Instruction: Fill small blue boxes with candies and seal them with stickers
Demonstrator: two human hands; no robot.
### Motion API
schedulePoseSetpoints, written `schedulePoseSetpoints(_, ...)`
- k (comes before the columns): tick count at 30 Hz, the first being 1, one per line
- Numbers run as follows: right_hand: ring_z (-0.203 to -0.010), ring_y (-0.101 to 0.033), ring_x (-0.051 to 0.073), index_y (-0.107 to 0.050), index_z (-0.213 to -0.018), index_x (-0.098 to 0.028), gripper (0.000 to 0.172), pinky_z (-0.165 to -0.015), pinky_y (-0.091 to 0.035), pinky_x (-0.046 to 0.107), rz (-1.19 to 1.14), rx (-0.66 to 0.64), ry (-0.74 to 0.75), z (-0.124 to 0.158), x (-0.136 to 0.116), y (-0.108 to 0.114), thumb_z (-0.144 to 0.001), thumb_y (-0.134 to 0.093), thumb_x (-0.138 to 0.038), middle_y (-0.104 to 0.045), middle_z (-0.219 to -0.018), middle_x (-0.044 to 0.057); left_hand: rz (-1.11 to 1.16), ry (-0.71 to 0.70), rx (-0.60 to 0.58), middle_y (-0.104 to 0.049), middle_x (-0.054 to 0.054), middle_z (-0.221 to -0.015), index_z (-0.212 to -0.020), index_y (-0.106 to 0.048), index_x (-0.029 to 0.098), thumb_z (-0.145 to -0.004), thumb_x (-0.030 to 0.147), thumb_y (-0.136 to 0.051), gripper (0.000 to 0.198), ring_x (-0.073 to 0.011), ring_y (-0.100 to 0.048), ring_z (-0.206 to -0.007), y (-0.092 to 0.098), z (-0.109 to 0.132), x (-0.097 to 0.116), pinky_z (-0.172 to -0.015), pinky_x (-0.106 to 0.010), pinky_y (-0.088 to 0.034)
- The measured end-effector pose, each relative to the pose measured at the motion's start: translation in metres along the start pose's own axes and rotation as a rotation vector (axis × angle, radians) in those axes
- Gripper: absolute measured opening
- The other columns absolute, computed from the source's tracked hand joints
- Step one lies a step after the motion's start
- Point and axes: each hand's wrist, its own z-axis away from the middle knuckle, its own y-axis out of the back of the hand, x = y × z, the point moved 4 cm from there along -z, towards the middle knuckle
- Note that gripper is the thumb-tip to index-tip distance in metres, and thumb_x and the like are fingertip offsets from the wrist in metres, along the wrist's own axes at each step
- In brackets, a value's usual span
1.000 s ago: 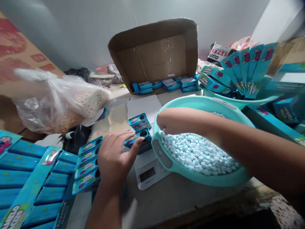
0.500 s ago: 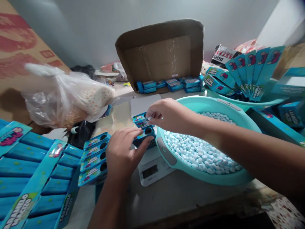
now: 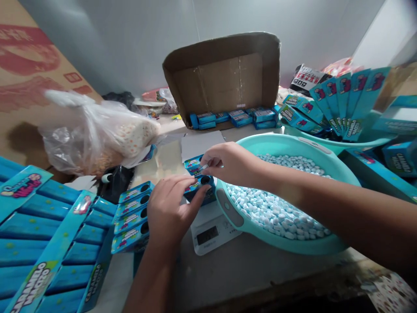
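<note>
My left hand [image 3: 167, 208] has its fingers and thumb around a small blue candy box [image 3: 206, 196] with a round dark hole in its top. A second blue box [image 3: 192, 164] stands right behind it. Above that box my right hand [image 3: 226, 163] pinches a small white candy [image 3: 204, 167] between its fingertips. Both boxes stand at the white digital scale [image 3: 221, 230]; whether they rest on it is hidden. Close on the right, a turquoise basin [image 3: 260, 241] holds many pale blue-white candies [image 3: 273, 213], with my right forearm across it.
Several holed blue boxes [image 3: 130, 237] stand in a row left of my left hand, beside a large display pack [image 3: 61, 243]. Behind are a cardboard box [image 3: 221, 87] with small blue boxes and a clear plastic bag [image 3: 87, 134]. Another turquoise basin [image 3: 371, 141] holds boxes at right.
The view has shifted slightly, so everything sits a little lower and to the right. Both hands keep nearly the same pose at the boxes, the right still pinching a candy.
</note>
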Motion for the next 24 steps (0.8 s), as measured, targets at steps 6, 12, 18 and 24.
schedulePoseSetpoints(6,-0.073,-0.060,0.012,-0.074,-0.093,-0.014,0.014,-0.068,-0.043,0.022,0.017,-0.003,-0.033,-0.001,0.000,0.004,-0.081,-0.066,-0.017,-0.070,-0.082,0.003,0.007,0.018,-0.015,-0.072,-0.009,-0.092,-0.095,-0.066,0.017,-0.083,0.031,-0.071,0.019,-0.0238,-0.065,-0.091,0.000,0.001,-0.002,-0.085,-0.037,-0.049)
schedulePoseSetpoints(12,-0.074,-0.056,0.016,-0.074,-0.091,-0.015,0.016,-0.065,-0.036,0.027,0.297,-0.054,-0.046,-0.001,0.003,0.023,-0.082,-0.061,-0.018,-0.068,-0.083,0.005,0.007,0.067,-0.055,-0.071,-0.009,-0.094,-0.096,-0.067,0.017,-0.086,0.036,-0.067,0.022,-0.0245,-0.064,-0.092,-0.001,-0.001,-0.004,-0.085,-0.038,-0.048)
schedulePoseSetpoints(18,-0.066,-0.053,0.016,-0.073,-0.088,-0.011,0.017,-0.056,-0.031,0.030,0.623,-0.313,-0.162,0.002,0.019,0.025,-0.081,-0.058,-0.014,-0.067,-0.080,0.009,0.013,0.079,-0.064,-0.070,-0.008,-0.093,-0.095,-0.066,0.018,-0.087,0.037,-0.066,0.022,-0.0237,-0.064,-0.091,-0.001,0.000,-0.006,-0.084,-0.038,-0.049)
schedulePoseSetpoints(24,-0.063,-0.053,0.015,-0.074,-0.090,-0.005,0.016,-0.055,-0.031,0.028,0.717,-0.577,-0.235,0.010,0.025,0.007,-0.079,-0.062,-0.009,-0.067,-0.078,0.011,0.050,0.067,-0.033,-0.069,-0.010,-0.108,-0.106,-0.064,0.018,-0.085,0.037,-0.068,0.029,-0.0256,-0.062,-0.107,-0.004,0.000,-0.002,-0.096,-0.041,-0.048)
